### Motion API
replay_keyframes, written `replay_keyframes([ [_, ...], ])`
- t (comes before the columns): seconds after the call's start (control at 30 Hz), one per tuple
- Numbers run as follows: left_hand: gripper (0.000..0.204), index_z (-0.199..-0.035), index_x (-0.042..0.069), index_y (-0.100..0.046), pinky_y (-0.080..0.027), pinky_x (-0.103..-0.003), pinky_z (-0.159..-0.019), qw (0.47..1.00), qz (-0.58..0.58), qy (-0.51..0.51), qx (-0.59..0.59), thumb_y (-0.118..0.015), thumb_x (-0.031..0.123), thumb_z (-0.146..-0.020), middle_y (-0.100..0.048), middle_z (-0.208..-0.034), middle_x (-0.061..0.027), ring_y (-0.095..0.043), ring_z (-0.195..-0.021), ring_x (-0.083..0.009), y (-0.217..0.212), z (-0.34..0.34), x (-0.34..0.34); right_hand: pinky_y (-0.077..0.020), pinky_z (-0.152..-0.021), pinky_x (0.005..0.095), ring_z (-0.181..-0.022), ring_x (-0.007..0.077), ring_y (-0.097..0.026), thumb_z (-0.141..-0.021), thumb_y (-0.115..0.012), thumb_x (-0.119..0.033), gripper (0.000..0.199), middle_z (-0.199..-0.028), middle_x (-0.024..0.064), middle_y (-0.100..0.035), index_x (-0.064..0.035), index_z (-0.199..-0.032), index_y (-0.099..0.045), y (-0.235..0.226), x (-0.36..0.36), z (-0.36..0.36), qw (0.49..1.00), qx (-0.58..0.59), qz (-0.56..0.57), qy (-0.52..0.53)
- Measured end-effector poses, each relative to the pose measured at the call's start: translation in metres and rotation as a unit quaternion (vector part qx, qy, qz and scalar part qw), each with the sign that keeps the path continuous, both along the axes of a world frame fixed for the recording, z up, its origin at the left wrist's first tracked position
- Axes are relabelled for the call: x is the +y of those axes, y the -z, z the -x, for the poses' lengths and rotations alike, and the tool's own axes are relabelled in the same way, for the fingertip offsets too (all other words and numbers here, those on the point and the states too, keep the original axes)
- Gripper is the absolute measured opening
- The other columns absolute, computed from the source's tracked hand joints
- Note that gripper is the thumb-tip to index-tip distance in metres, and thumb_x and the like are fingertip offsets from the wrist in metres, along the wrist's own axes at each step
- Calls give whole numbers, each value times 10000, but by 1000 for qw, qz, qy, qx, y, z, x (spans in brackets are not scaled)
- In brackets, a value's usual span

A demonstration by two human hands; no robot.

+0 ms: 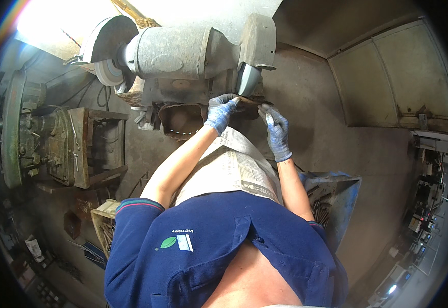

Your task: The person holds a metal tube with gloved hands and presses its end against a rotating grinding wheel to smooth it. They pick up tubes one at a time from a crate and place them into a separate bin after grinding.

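Note:
My left hand (221, 112), in a blue and grey work glove, is closed on one end of a thin, dark, bar-like workpiece (252, 100). My right hand (277, 132), gloved the same way, pinches the opposite end between fingers and thumb. The workpiece lies crosswise just beneath the right grinding wheel (249, 81) of a bench grinder (175, 54); I cannot tell whether the two touch. A metal guard (259, 41) covers the upper part of that wheel. Printed paper sheets (231, 167) are spread over my lap, below both hands.
At the grinder's left end is another wheel (109, 73) under a guard. A greenish machine (52, 143) stands on the left. Beside me are a yellowish crate (99, 222) of metal parts and a blue-edged bin (344, 203) holding rods. Metal panels (396, 77) stand at the far right.

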State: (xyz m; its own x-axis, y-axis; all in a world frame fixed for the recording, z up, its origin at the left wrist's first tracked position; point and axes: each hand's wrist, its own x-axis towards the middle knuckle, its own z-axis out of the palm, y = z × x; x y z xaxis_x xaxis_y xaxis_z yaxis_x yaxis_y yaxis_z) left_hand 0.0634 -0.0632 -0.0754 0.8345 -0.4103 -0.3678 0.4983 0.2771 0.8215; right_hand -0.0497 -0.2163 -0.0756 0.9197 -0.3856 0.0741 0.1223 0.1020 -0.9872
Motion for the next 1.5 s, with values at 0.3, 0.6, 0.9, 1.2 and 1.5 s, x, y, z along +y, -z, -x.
replay_keyframes([
  [0.3,79,-891,-12,-627,-521,-259,-572,999,-14,-8,29,-605,52,-849,-653,-779,-82,-620,-646,-137,0,-11,19,-448,-953,341,-1026,215,-581,-906,-512,-79,258,-1107,136,-602,49,-1120,-582,9,17,-18,997,30,70,0],
  [0.6,81,-867,-10,-640,-499,-253,-542,998,-63,-20,-24,-603,60,-852,-649,-740,-65,-587,-597,-114,8,-26,39,-434,-975,364,-1038,239,-578,-910,-510,-75,269,-1117,144,-596,59,-1137,-566,10,36,-33,999,13,31,-25],
  [0.9,87,-864,-38,-651,-545,-283,-617,1000,-23,-2,17,-598,26,-842,-649,-762,-83,-614,-635,-150,10,-12,-6,-458,-933,343,-978,206,-601,-901,-539,-111,228,-1049,130,-634,38,-1052,-622,25,-2,-10,999,28,28,33],
  [1.2,90,-858,3,-660,-458,-230,-516,993,-110,-3,33,-627,85,-838,-654,-711,-64,-584,-574,-107,-9,-24,25,-459,-927,314,-983,186,-597,-903,-537,-100,222,-1060,120,-635,25,-1063,-625,22,23,-27,999,34,38,-6],
  [1.5,76,-883,-7,-617,-515,-270,-599,996,-76,-9,-40,-584,58,-866,-653,-761,-86,-624,-652,-149,7,-24,47,-425,-981,343,-1097,215,-542,-903,-517,-85,232,-1161,133,-581,22,-1084,-617,18,36,-32,999,-21,13,-33],
])
